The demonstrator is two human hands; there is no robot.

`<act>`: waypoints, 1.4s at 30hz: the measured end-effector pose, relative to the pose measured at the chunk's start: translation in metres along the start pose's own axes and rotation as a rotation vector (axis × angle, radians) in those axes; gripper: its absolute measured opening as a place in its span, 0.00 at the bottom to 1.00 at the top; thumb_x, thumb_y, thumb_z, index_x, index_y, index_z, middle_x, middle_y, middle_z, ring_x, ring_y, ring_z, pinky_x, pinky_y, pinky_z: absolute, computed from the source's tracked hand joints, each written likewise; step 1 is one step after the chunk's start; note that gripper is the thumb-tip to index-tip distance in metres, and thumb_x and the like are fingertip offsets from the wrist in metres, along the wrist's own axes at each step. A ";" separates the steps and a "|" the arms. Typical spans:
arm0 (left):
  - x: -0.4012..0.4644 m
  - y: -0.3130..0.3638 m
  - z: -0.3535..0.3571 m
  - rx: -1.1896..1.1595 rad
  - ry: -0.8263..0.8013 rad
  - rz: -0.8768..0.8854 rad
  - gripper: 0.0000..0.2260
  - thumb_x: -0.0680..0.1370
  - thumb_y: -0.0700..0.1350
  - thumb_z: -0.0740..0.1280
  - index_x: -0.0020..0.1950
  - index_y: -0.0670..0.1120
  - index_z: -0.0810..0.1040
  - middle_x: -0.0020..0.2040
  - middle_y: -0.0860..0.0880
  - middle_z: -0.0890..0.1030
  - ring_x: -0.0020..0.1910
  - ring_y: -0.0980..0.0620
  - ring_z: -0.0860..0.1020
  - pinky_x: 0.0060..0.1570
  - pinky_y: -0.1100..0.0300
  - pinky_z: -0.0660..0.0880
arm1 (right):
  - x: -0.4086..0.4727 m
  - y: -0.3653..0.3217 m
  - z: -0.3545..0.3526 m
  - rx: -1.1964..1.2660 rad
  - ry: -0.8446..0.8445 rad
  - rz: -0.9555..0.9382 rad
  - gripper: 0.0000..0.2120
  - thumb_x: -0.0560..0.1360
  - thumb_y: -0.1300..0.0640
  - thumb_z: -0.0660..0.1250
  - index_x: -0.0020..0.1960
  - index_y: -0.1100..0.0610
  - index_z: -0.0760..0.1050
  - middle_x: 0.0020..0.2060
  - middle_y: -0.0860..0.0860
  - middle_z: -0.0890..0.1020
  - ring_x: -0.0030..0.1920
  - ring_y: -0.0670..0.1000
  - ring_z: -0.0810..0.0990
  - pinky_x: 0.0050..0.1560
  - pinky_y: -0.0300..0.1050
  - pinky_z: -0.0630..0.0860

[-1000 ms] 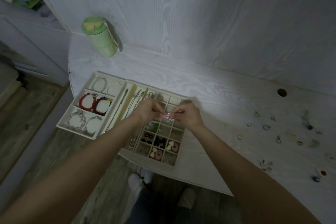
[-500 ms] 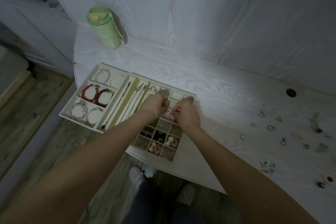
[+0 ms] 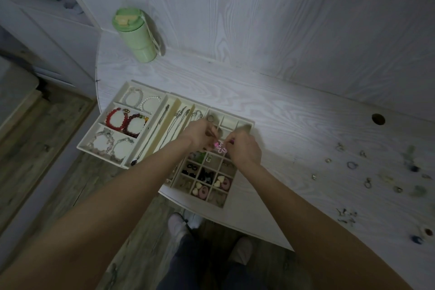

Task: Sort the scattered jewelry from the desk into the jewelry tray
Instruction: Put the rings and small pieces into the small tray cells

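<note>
Clearly the pink flower charm [image 3: 220, 147] is light, thin and probably easily bent, so pinching its edge suits it; both the left hand [image 3: 200, 135] and right hand [image 3: 244, 148] pinch it (fingertip grip) over the jewelry tray [image 3: 247, 125] small compartments on the bench [image 3: 306, 125].

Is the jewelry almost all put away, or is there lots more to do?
Partly done. The jewelry tray already holds bracelets, chains and small pieces in its little squares. Right now the left hand and right hand pinch a pink flower piece above the squares. Still left: many small rings and beads scattered on the desk to the right.
</note>
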State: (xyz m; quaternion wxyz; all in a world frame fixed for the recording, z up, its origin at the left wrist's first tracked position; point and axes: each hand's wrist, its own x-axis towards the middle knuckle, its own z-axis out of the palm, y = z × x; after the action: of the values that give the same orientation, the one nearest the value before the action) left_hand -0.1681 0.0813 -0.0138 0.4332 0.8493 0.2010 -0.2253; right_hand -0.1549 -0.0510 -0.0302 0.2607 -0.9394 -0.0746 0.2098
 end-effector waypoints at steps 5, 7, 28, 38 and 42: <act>0.003 -0.001 0.007 0.264 0.099 0.045 0.04 0.76 0.39 0.68 0.44 0.47 0.77 0.45 0.48 0.81 0.44 0.51 0.79 0.51 0.55 0.77 | -0.001 -0.001 0.005 -0.064 0.032 -0.002 0.06 0.75 0.62 0.66 0.43 0.56 0.80 0.43 0.53 0.81 0.44 0.53 0.80 0.40 0.46 0.76; 0.005 -0.001 0.009 0.321 0.126 0.047 0.03 0.75 0.41 0.69 0.46 0.47 0.78 0.49 0.49 0.81 0.48 0.50 0.79 0.53 0.53 0.76 | -0.001 -0.004 0.008 -0.072 0.055 -0.017 0.05 0.75 0.63 0.66 0.41 0.56 0.78 0.47 0.53 0.80 0.43 0.54 0.80 0.41 0.48 0.77; -0.005 -0.007 0.016 0.580 0.269 0.195 0.10 0.77 0.44 0.66 0.58 0.47 0.72 0.57 0.49 0.75 0.50 0.49 0.77 0.38 0.59 0.70 | -0.013 0.001 -0.004 -0.304 -0.067 -0.213 0.14 0.77 0.61 0.62 0.59 0.51 0.79 0.59 0.54 0.74 0.52 0.56 0.79 0.47 0.47 0.76; -0.034 -0.027 0.000 0.874 0.139 0.367 0.14 0.77 0.42 0.65 0.62 0.52 0.77 0.67 0.48 0.64 0.61 0.49 0.69 0.50 0.56 0.76 | -0.012 0.002 -0.008 -0.622 -0.080 -0.353 0.17 0.75 0.65 0.64 0.61 0.53 0.78 0.61 0.55 0.73 0.54 0.54 0.79 0.43 0.45 0.74; -0.031 -0.024 0.004 1.047 0.128 0.418 0.19 0.77 0.41 0.64 0.66 0.55 0.73 0.72 0.45 0.58 0.67 0.49 0.64 0.64 0.53 0.68 | -0.013 0.000 -0.010 -0.671 -0.088 -0.383 0.17 0.75 0.65 0.64 0.61 0.54 0.77 0.62 0.57 0.72 0.54 0.55 0.79 0.44 0.46 0.75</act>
State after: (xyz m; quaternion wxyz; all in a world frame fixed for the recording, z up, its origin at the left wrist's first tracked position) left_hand -0.2065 0.0867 -0.0140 -0.0234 0.9844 -0.0842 -0.1526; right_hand -0.1619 -0.0588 -0.0182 -0.0302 -0.9316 -0.3243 0.1615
